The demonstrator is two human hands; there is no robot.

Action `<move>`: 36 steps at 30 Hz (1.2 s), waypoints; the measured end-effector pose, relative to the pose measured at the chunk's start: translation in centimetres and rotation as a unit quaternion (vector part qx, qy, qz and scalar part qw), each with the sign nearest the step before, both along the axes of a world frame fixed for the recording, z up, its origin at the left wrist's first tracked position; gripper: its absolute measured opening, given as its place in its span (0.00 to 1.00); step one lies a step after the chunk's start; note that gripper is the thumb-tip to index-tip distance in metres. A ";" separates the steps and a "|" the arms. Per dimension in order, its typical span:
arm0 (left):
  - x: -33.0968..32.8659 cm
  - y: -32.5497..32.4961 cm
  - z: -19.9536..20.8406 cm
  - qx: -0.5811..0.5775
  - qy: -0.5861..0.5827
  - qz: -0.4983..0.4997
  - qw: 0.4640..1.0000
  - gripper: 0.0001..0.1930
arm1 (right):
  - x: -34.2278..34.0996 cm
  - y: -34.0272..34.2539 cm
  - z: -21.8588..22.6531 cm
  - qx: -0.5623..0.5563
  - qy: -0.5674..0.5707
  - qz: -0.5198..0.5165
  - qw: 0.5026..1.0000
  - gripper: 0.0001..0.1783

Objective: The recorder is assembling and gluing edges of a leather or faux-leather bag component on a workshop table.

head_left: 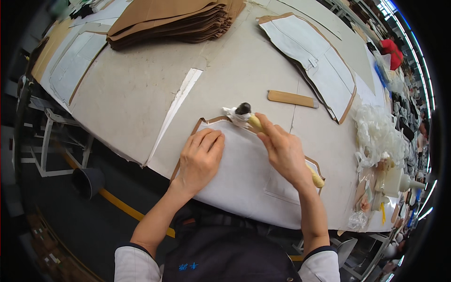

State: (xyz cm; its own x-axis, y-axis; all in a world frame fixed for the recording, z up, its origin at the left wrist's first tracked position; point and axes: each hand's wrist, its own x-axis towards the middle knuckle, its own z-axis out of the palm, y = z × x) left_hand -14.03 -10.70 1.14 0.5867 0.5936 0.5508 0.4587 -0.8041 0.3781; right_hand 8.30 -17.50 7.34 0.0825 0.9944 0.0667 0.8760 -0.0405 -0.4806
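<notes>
A white panel with brown folded edges lies in front of me on the table. My left hand rests palm down on its left part, fingers flat and holding nothing, near the far brown edge. In my right hand is a hammer with a yellow handle and a dark head partly wrapped in white material. The fingers are closed round the handle, whose end shows below the hand. The hammer head is at the panel's far edge; I cannot tell whether it touches.
A stack of brown pieces lies at the far left. More white panels with brown edges lie left and right. A wooden strip is beyond my right hand. Crumpled clear plastic and bottles crowd the right edge.
</notes>
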 end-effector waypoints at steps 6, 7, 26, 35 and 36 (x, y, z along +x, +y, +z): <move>0.4 0.1 0.0 0.002 -0.005 -0.009 1.000 0.12 | 6.9 -12.5 0.3 0.059 0.035 -0.239 0.969 0.22; 0.5 0.1 0.2 -0.002 -0.005 -0.005 1.000 0.11 | 8.1 -15.5 0.2 0.069 0.022 -0.300 0.951 0.21; 10.4 1.6 4.2 -0.186 0.176 -0.174 0.951 0.17 | 9.0 -28.8 -5.8 0.172 -0.103 -0.367 0.908 0.18; 11.9 4.6 4.6 -0.314 0.264 -0.188 0.892 0.10 | 6.2 -26.1 -6.8 0.219 -0.049 -0.330 0.917 0.20; 11.7 4.3 4.7 -0.311 0.227 -0.209 0.899 0.10 | 6.1 -25.7 -6.8 0.226 -0.004 -0.329 0.917 0.21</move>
State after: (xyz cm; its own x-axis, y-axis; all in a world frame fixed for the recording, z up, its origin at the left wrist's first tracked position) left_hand -2.32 -6.37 5.85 0.9109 0.3791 -0.1632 0.3855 -0.6404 0.6643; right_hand 14.44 -43.25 0.56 0.6530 0.5998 0.4625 0.7365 -0.3603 -0.5725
